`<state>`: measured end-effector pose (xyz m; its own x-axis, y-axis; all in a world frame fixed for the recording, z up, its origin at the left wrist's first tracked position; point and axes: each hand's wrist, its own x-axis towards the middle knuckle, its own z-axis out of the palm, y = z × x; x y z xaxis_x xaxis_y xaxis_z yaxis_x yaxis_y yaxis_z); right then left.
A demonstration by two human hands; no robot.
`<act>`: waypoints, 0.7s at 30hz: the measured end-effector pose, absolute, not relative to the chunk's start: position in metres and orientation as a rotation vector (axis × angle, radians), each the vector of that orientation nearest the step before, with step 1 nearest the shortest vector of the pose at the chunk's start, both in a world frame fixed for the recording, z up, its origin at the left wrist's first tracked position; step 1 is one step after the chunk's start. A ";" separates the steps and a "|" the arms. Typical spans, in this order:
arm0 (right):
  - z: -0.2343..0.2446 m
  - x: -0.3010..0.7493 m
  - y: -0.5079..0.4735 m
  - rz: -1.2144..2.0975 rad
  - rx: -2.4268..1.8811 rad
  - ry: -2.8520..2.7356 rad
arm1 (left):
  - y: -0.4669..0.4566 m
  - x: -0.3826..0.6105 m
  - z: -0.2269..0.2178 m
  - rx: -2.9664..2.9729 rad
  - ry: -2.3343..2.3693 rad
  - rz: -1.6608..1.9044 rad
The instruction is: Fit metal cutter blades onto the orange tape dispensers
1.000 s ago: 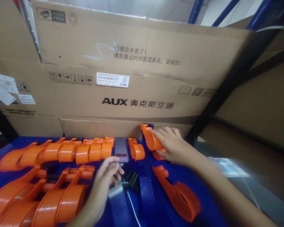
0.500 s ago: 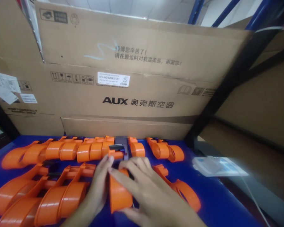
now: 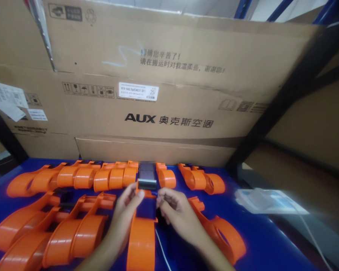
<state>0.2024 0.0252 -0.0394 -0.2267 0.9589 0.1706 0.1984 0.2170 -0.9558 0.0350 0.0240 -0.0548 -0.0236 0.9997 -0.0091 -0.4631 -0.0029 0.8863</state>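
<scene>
Far left, a back row of orange loops [image 3: 84, 177] lines the blue desk [image 3: 267, 241], with a front cluster of orange loops [image 3: 61, 244] spread nearer the wearer; moving across, here's the left hand [image 3: 125, 209], fingers closed on the left edge of the held orange piece [image 3: 141, 241], thumb laid along its narrow upper end; and this is where I'd worry, because that hold looks to be on one side only, so a hard push from the right could twist the piece or slip it from the thumb; its low-hanging loop might also snag the white cable [image 3: 163, 248] just beside it if the piece swings right; as for position, the piece sits centre stage, its upper end between the two sets of fingers, touching the left ones, its dark strip [image 3: 147, 184] on top in front of the phone [image 3: 147, 171], its loop below the hands, toward the wearer; over to the right hand [image 3: 175, 210], fingers curled in beside the small blue part [image 3: 154, 194] at the right edge, and whether they pinch it I cannot tell; further right, a lone orange loop [image 3: 226, 237] lies near that wrist, a back-right pair of loops [image 3: 197, 180] behind it, and a pale packet [image 3: 268, 200] at the far side.
</scene>
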 end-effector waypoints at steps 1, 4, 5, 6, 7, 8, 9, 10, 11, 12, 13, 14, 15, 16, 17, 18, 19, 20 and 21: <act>-0.040 0.202 0.024 1.107 -1.105 -1.608 | 0.025 0.035 -0.058 0.845 0.885 1.426; -0.043 0.200 0.021 1.099 -1.118 -1.577 | 0.029 0.035 -0.066 0.878 0.931 1.429; -0.044 0.199 0.021 1.082 -1.130 -1.561 | 0.031 0.035 -0.069 0.892 0.941 1.426; -0.045 0.198 0.020 1.068 -1.142 -1.547 | 0.032 0.035 -0.070 0.907 0.950 1.425; -0.046 0.197 0.020 1.061 -1.153 -1.541 | 0.033 0.034 -0.072 0.921 0.956 1.425; -0.047 0.197 0.020 1.062 -1.160 -1.542 | 0.033 0.034 -0.072 0.930 0.958 1.427; -0.048 0.196 0.020 1.070 -1.165 -1.551 | 0.033 0.035 -0.072 0.938 0.955 1.425; -0.048 0.196 0.020 1.078 -1.168 -1.562 | 0.032 0.035 -0.072 0.945 0.945 1.420; -0.049 0.196 0.020 1.082 -1.173 -1.573 | 0.032 0.035 -0.071 0.952 0.931 1.418; -0.049 0.196 0.019 1.077 -1.181 -1.581 | 0.030 0.035 -0.071 0.962 0.915 1.417; -0.050 0.196 0.019 1.067 -1.192 -1.588 | 0.029 0.036 -0.070 0.974 0.899 1.417; -0.050 0.196 0.019 1.053 -1.202 -1.600 | 0.028 0.036 -0.069 0.989 0.884 1.415; -0.050 0.196 0.018 1.033 -1.210 -1.615 | 0.027 0.037 -0.069 1.005 0.872 1.410; -0.050 0.196 0.018 1.008 -1.214 -1.633 | 0.027 0.037 -0.069 1.020 0.868 1.405; -0.050 0.196 0.018 0.977 -1.217 -1.651 | 0.027 0.037 -0.069 1.034 0.870 1.397; -0.049 0.196 0.019 0.942 -1.221 -1.668 | 0.027 0.037 -0.070 1.045 0.874 1.393; -0.049 0.197 0.019 0.907 -1.228 -1.682 | 0.027 0.037 -0.070 1.052 0.877 1.392; -0.049 0.197 0.019 0.881 -1.236 -1.697 | 0.028 0.037 -0.071 1.055 0.880 1.393; -0.048 0.197 0.019 0.864 -1.244 -1.714 | 0.029 0.037 -0.072 1.054 0.884 1.397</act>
<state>0.1971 0.0193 -0.0483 -0.1666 0.9601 0.2247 0.3901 0.2734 -0.8792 0.0372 0.0285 -0.0719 0.0191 0.9936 0.1112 -0.3249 -0.0990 0.9406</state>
